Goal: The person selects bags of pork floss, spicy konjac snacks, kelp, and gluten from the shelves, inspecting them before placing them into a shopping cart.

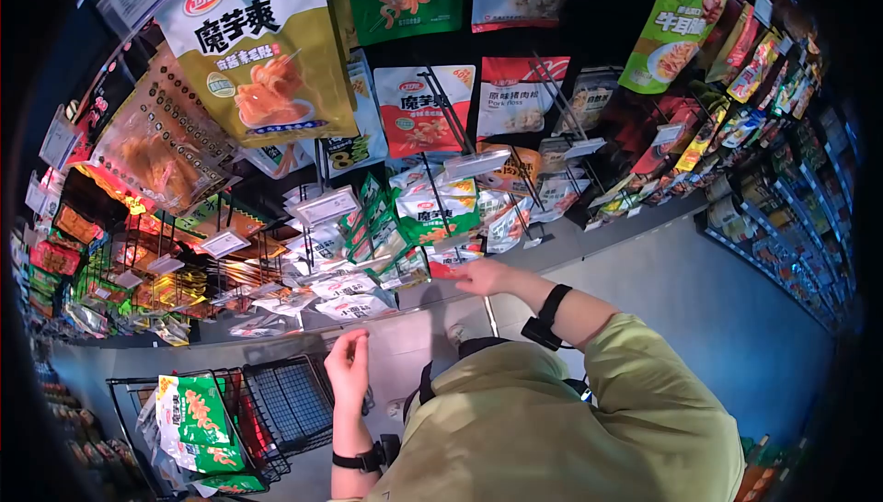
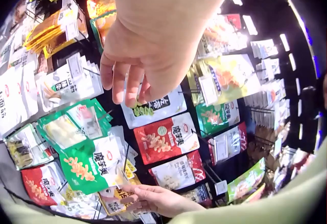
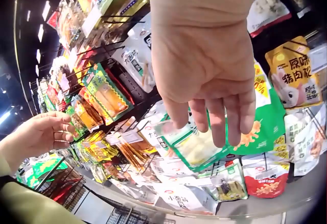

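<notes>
The right hand (image 1: 480,277) reaches toward the low front of the shelf, beside a red-and-white pouch (image 1: 444,272). In the right wrist view its fingers extend in front of a green pouch (image 3: 268,127); whether they touch it I cannot tell. A red-and-white pouch (image 3: 265,180) hangs below the fingertips. The left hand (image 1: 348,369) is raised in front of the shelf edge, fingers loosely bent, holding nothing. The left wrist view shows the left hand (image 2: 148,55) above the hanging pouches, and the right hand (image 2: 161,201) beside the large green-and-white pouch (image 2: 87,168).
Hooks with price tags (image 1: 326,208) stick out from the rack. A wire basket (image 1: 288,403) at the lower left holds green-and-white pouches (image 1: 198,419). Grey floor (image 1: 625,290) lies to the right, with another shelf (image 1: 782,217) beyond.
</notes>
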### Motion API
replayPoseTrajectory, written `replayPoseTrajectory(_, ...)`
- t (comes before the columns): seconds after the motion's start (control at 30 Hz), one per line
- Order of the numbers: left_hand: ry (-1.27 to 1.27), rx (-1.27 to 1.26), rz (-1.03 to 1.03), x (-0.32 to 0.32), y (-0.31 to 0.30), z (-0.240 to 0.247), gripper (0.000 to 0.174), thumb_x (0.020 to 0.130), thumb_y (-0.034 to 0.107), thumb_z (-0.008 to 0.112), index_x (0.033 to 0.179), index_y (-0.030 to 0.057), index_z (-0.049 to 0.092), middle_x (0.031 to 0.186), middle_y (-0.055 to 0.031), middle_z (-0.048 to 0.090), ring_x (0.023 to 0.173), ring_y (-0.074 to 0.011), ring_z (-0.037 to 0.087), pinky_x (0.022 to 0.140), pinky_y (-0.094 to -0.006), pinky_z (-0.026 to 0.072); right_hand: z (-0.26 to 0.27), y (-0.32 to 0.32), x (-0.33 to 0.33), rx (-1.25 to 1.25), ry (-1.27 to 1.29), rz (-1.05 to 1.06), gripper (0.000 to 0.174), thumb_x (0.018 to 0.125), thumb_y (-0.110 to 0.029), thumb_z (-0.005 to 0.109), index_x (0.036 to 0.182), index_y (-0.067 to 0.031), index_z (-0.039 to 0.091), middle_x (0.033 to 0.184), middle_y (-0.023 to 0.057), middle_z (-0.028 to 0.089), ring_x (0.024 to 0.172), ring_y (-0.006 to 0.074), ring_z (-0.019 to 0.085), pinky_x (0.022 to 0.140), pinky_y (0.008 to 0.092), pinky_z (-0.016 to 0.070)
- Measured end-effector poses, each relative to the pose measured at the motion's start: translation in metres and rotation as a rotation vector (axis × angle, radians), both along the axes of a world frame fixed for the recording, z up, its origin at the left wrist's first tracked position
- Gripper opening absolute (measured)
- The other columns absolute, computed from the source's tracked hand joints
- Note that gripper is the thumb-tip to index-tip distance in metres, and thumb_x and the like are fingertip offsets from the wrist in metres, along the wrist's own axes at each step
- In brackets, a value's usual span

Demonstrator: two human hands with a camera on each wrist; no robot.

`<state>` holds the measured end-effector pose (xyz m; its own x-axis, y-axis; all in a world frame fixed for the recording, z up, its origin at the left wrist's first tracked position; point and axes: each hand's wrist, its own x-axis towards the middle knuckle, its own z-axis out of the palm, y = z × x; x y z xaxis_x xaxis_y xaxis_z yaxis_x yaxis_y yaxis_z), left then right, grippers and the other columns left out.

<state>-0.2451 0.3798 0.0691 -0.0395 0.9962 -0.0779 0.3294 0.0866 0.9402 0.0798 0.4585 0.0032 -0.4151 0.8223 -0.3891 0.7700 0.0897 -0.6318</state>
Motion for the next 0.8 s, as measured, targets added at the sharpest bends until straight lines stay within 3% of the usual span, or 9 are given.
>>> replayPoseTrajectory(0.1, 0.146, 0.069, -0.099, 0.035, 0.031, 0.002, 0.012, 0.086, 0.008, 0.059, 0.094, 0.0001, 0.064, 0.084, -0.0114, 0.068, 0.075, -0.0143, 0.065, 0.069, -0.0278, 0.0498, 0.000, 0.031, 0.032, 0.020, -0.048, -0.038, 0.034, 0.084, -0.029, 0.056, 0.105, -0.0038, 0.062, 0.099, 0.0193, 0.064, 0.093, 0.0337, 0.062, 0.082, 0.0403, 0.0484)
replayPoseTrajectory(0.27, 0.190, 0.169, -0.183, 0.078, 0.105, -0.017, 0.012, 0.084, 0.007, 0.058, 0.094, 0.0017, 0.064, 0.086, -0.0133, 0.067, 0.077, -0.0228, 0.067, 0.070, -0.0304, 0.0506, -0.023, 0.078, 0.054, 0.217, -0.020, -0.352, 0.026, 0.080, -0.017, 0.057, 0.101, -0.0014, 0.062, 0.095, 0.0214, 0.064, 0.091, 0.0342, 0.062, 0.080, 0.0404, 0.0492)
replayPoseTrajectory(0.4, 0.451, 0.193, -0.368, 0.104, 0.163, -0.052, 0.018, 0.081, 0.005, 0.056, 0.097, 0.0041, 0.064, 0.096, -0.0138, 0.066, 0.093, -0.0303, 0.062, 0.083, -0.0384, 0.0476, -0.051, 0.109, 0.058, 0.461, -0.043, -0.365, 0.023, 0.080, -0.013, 0.054, 0.099, -0.0044, 0.062, 0.097, 0.0205, 0.063, 0.091, 0.0355, 0.061, 0.080, 0.0433, 0.0494)
replayPoseTrajectory(0.5, 0.643, 0.227, -0.506, 0.123, 0.192, -0.082, 0.032, 0.077, 0.006, 0.055, 0.109, 0.0081, 0.061, 0.117, -0.0130, 0.059, 0.112, -0.0298, 0.053, 0.098, -0.0402, 0.0396, -0.068, 0.134, 0.061, 0.652, -0.227, -0.262, 0.044, 0.079, -0.012, 0.052, 0.122, -0.0073, 0.047, 0.128, 0.0165, 0.048, 0.117, 0.0370, 0.047, 0.095, 0.0460, 0.0415)
replayPoseTrajectory(0.53, 0.717, 0.178, -0.519, 0.131, 0.198, -0.084, 0.041, 0.077, 0.006, 0.054, 0.117, 0.0100, 0.057, 0.129, -0.0121, 0.052, 0.118, -0.0303, 0.048, 0.100, -0.0386, 0.0385, -0.070, 0.138, 0.057, 0.625, -0.225, -0.297, 0.054, 0.080, -0.016, 0.051, 0.132, -0.0096, 0.037, 0.139, 0.0143, 0.037, 0.128, 0.0368, 0.035, 0.099, 0.0527, 0.0351)
replayPoseTrajectory(0.57, 0.784, 0.186, -0.548, 0.138, 0.205, -0.087, 0.049, 0.076, 0.005, 0.054, 0.124, 0.0115, 0.052, 0.134, -0.0115, 0.047, 0.123, -0.0317, 0.044, 0.102, -0.0398, 0.0378, -0.073, 0.144, 0.056, 0.587, -0.284, -0.294, 0.056, 0.081, -0.018, 0.049, 0.134, -0.0091, 0.035, 0.140, 0.0159, 0.034, 0.131, 0.0350, 0.032, 0.099, 0.0580, 0.0311)
replayPoseTrajectory(0.63, 0.783, 0.177, -0.568, 0.151, 0.218, -0.101, 0.059, 0.076, 0.004, 0.056, 0.133, 0.0119, 0.043, 0.139, -0.0128, 0.041, 0.129, -0.0332, 0.036, 0.106, -0.0433, 0.0318, -0.073, 0.153, 0.057, 0.565, -0.326, -0.202, 0.053, 0.081, -0.021, 0.049, 0.132, -0.0095, 0.039, 0.130, 0.0150, 0.044, 0.124, 0.0331, 0.040, 0.097, 0.0610, 0.0299)
replayPoseTrajectory(0.7, 0.833, 0.174, -0.572, 0.164, 0.228, -0.109, 0.064, 0.076, 0.003, 0.056, 0.136, 0.0130, 0.036, 0.142, -0.0109, 0.036, 0.132, -0.0320, 0.031, 0.107, -0.0457, 0.0293, -0.080, 0.163, 0.051, 0.482, -0.369, -0.248, 0.059, 0.063, -0.017, 0.071, 0.117, -0.0049, 0.050, 0.111, 0.0153, 0.054, 0.108, 0.0326, 0.050, 0.092, 0.0462, 0.0384)
replayPoseTrajectory(0.8, 0.866, 0.120, -0.605, 0.176, 0.244, -0.110, 0.073, 0.076, 0.001, 0.055, 0.142, 0.0147, 0.027, 0.148, -0.0072, 0.027, 0.137, -0.0297, 0.022, 0.108, -0.0498, 0.0245, -0.099, 0.163, 0.046, 0.507, -0.355, -0.258, 0.039, 0.066, -0.013, 0.067, 0.103, -0.0073, 0.057, 0.100, 0.0147, 0.057, 0.099, 0.0324, 0.054, 0.086, 0.0437, 0.0433)
